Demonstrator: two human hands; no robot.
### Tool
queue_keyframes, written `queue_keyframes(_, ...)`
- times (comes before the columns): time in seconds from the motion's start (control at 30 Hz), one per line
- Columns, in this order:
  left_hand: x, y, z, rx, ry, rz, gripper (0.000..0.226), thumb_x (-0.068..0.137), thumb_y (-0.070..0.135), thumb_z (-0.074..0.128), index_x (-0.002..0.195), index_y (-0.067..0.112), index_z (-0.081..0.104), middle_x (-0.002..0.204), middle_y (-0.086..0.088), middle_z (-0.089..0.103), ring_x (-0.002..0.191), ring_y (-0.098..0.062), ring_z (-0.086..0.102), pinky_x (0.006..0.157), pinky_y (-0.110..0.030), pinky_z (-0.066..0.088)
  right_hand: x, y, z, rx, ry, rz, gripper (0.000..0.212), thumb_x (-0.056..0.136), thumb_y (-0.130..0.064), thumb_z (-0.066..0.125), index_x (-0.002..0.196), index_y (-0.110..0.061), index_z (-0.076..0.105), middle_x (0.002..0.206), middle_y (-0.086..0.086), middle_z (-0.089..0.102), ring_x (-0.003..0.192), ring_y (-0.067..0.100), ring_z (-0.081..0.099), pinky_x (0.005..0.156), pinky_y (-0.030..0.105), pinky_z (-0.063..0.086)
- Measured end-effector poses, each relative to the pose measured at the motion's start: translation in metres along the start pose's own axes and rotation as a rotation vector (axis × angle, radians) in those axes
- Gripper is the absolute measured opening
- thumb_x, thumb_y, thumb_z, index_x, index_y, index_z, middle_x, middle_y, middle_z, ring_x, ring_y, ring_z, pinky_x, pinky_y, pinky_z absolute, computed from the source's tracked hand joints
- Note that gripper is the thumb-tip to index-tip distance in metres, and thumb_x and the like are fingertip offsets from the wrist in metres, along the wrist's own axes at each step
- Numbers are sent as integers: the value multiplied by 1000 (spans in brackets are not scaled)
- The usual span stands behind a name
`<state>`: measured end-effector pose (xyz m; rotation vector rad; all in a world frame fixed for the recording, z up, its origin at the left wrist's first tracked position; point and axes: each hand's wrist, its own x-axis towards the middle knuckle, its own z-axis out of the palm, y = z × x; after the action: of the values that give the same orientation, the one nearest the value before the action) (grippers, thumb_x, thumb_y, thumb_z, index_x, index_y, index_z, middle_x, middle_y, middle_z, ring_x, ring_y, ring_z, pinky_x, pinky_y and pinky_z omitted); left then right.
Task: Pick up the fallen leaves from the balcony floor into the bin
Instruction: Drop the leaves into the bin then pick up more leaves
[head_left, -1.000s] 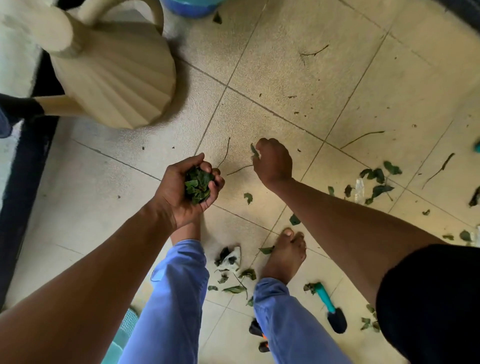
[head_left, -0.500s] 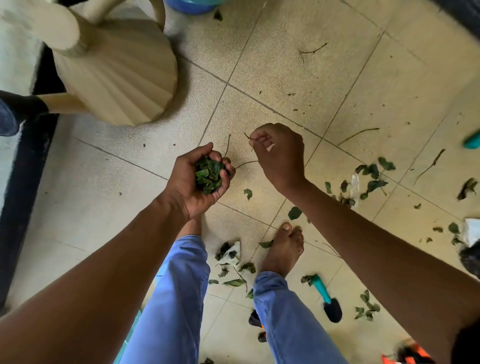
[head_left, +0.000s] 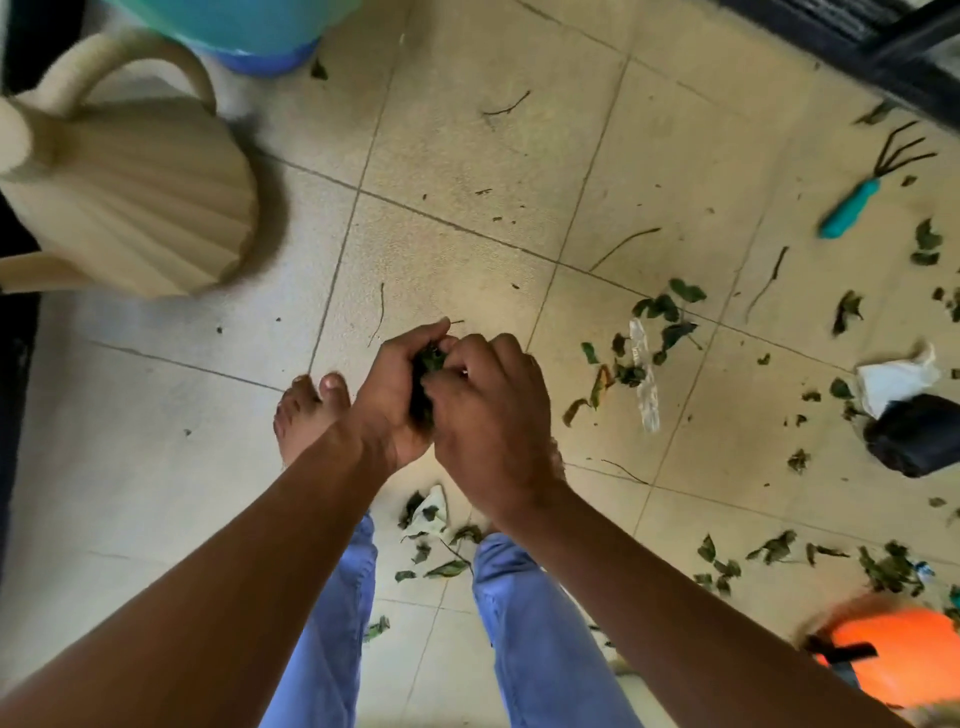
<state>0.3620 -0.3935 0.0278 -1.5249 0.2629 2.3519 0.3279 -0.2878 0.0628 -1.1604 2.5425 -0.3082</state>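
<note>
Handling: leaves judged very light, limp and crushable; they compress into a wad, and loose bits could slip out between fingers. Best taken by pinching single leaves flat off the tile, then packing them into a cupped palm.
Bunch of leaves (head_left: 427, 374): dark green, crumpled, packed tight; only a sliver shows between the two hands.
Left hand (head_left: 387, 400): fingers curled around the bunch, holding it above the tiled floor (head_left: 467, 171).
Right hand (head_left: 491, 415): fingertips bent in against the bunch, pressing or tucking; whether it pinches a leaf of its own, cannot tell.
Scattered leaves (head_left: 662, 317): small, green to brownish, curled, lying to the right; another patch near the trouser legs (head_left: 441, 551).
Bin: likely the teal container (head_left: 244, 21) at the top edge; judgement only.
Progress: many leaves left on the floor.
</note>
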Motion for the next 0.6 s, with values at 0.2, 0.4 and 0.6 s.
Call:
queue_keyframes(0.2,6,-28,26,156,67,-32,44,97,37,58,57,22,45,52,4,41,48,-12,46,52,-24,42,-38,15,-12,101,-30,76,36,78,-11,48,106,-16,71,110,3,61,94,22,50,75,37,44)
queue_keyframes(0.4,37,-52,38,88,19,-120,39,98,28,55,61,15,50,59,2,46,55,-9,49,40,-12,32,-84,77,-8,382,285,333,34,89,-11,53,118,-15,70,108,3,64,96,23,59,80,35,49)
queue_keyframes(0.6,58,-77,37,171,32,-185,41,98,28,56,60,14,51,67,1,42,62,-11,49,35,-12,32,-104,201,74,260,217,708,34,88,-15,63,121,-18,68,115,5,67,101,26,65,88,42,56)
